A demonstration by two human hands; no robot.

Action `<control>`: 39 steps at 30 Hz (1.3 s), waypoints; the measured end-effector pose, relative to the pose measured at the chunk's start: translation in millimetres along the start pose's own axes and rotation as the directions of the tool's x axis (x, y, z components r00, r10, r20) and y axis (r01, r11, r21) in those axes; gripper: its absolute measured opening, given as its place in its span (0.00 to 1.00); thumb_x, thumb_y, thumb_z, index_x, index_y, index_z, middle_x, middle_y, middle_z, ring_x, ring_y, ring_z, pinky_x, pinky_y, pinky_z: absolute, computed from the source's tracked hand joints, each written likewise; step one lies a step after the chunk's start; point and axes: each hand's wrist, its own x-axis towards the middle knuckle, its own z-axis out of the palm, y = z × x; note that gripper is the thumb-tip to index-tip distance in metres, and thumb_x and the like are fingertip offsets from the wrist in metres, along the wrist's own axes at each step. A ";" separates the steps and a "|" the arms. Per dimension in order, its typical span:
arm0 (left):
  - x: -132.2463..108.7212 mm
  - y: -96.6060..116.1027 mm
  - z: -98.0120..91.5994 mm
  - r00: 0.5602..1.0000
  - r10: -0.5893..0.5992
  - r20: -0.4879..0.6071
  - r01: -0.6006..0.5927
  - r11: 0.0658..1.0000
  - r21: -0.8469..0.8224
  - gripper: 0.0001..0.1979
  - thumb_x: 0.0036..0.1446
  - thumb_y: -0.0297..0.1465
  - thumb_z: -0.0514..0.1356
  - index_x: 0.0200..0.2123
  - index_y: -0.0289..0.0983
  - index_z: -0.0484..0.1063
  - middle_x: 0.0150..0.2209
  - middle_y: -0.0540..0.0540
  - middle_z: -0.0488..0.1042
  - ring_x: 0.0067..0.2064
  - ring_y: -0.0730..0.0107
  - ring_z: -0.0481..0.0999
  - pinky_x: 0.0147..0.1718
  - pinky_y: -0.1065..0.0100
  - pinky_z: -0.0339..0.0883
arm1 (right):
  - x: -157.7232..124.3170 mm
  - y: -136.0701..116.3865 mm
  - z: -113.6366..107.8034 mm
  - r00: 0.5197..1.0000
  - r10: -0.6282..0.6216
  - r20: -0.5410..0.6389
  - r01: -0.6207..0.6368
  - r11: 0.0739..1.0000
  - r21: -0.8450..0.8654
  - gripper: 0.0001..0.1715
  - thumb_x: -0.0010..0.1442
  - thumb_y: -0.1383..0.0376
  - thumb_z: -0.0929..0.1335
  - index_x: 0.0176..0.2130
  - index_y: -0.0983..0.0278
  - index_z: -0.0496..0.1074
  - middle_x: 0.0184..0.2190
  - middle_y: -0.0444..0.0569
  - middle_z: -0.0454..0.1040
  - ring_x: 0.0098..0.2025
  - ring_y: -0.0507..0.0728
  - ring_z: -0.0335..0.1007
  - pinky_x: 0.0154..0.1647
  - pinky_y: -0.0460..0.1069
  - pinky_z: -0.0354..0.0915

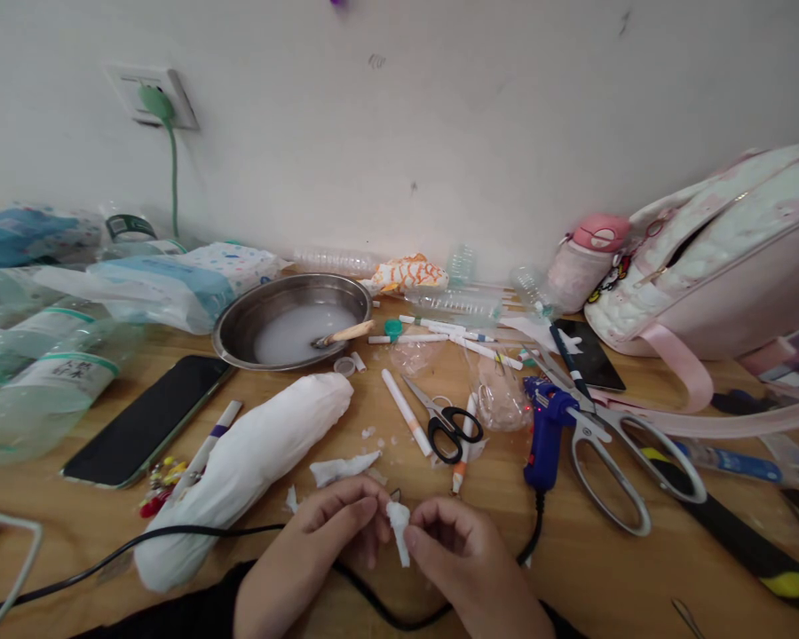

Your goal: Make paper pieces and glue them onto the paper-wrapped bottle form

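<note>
Between my two hands hangs a small strip of white paper [399,532], crumpled and narrow. My right hand [470,555] pinches its right edge between thumb and finger. Fingers of my left hand [329,537] are curled closed at the strip's upper left, touching it. Just beyond them a torn white piece [343,468] lies on the table. To the left rests a long white wrapped form [253,470], with a rounded end pointing away from me. Black-handled scissors [445,426] lie ahead of my hands, beside orange-and-white markers [406,413].
A metal bowl [293,321] of cloudy liquid holds a brush. A blue glue gun [547,435] and large scissors [613,444] lie right; its black cord [366,590] runs under my hands. A phone [150,422] and bottles [59,382] are left, a backpack [725,257] right.
</note>
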 end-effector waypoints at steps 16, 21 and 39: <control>0.0 -3.2 -1.2 0.998 -0.065 0.006 0.065 0.998 0.020 0.16 0.35 0.40 0.66 0.20 0.33 0.70 0.16 0.56 0.65 0.19 0.78 0.61 0.20 0.75 0.56 | -0.2 7.4 3.1 0.999 -0.041 -0.024 0.040 0.999 -0.018 0.10 0.48 0.63 0.64 0.22 0.67 0.66 0.19 0.43 0.62 0.23 0.50 0.55 0.23 0.45 0.52; -0.6 -1.1 -0.4 0.998 -0.060 0.006 0.060 0.998 -0.004 0.16 0.37 0.40 0.66 0.20 0.33 0.70 0.16 0.56 0.66 0.20 0.79 0.62 0.20 0.75 0.56 | 2.0 10.0 1.9 0.998 -0.061 0.003 0.061 0.996 0.061 0.10 0.47 0.62 0.64 0.22 0.67 0.66 0.18 0.42 0.61 0.22 0.50 0.54 0.23 0.45 0.52; -2.3 0.9 0.3 0.998 -0.035 0.054 0.034 0.999 0.023 0.17 0.40 0.42 0.64 0.21 0.34 0.66 0.17 0.55 0.64 0.20 0.78 0.62 0.21 0.75 0.57 | 2.5 5.3 -3.9 1.000 -0.009 0.027 0.003 0.975 0.224 0.13 0.48 0.58 0.66 0.23 0.66 0.65 0.16 0.38 0.56 0.15 0.44 0.42 0.15 0.43 0.38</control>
